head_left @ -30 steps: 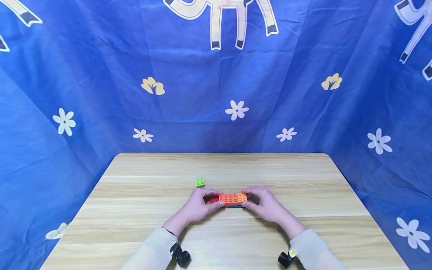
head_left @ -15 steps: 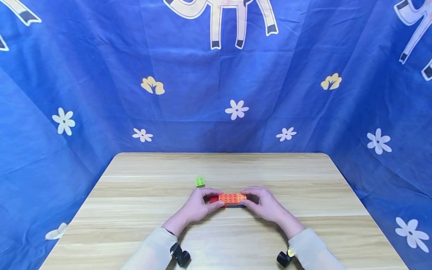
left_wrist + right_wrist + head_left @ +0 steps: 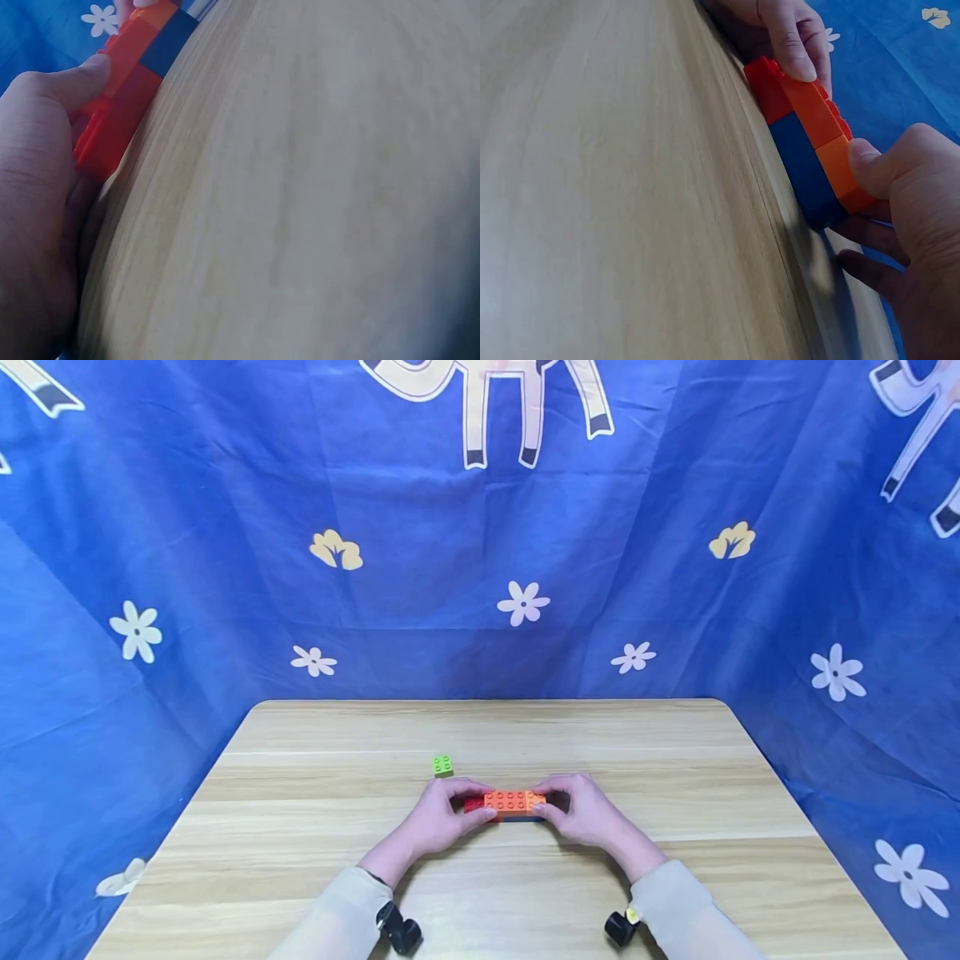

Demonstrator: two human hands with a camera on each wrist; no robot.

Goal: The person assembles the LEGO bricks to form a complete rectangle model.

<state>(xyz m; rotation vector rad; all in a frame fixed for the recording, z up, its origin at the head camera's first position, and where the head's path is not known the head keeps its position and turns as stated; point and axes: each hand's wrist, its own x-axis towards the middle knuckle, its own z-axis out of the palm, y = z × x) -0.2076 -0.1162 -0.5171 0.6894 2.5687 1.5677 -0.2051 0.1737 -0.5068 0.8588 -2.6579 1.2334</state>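
On the table, a low stack of toy building bricks lies between my two hands. A long orange-red brick (image 3: pixel 507 802) and a small light orange brick (image 3: pixel 535 799) sit end to end on top. Beneath them are a red brick (image 3: pixel 473 805), jutting out at the left, and a dark blue brick (image 3: pixel 801 161). My left hand (image 3: pixel 438 817) pinches the left part, its thumb against the side of the orange-red brick. My right hand (image 3: pixel 588 814) grips the light orange brick between thumb and fingers, the thumb at its near side.
Behind my left hand, a small green brick (image 3: pixel 442 766) lies alone on the wooden table (image 3: pixel 480 877). A blue patterned cloth (image 3: pixel 420 610) hangs behind the table and down both sides. Black wrist cameras sit on both cuffs.
My right hand has slid slightly left, so its thumb and fingers reach further over the light orange brick. My left hand keeps its grip, and the head view has shifted a little.
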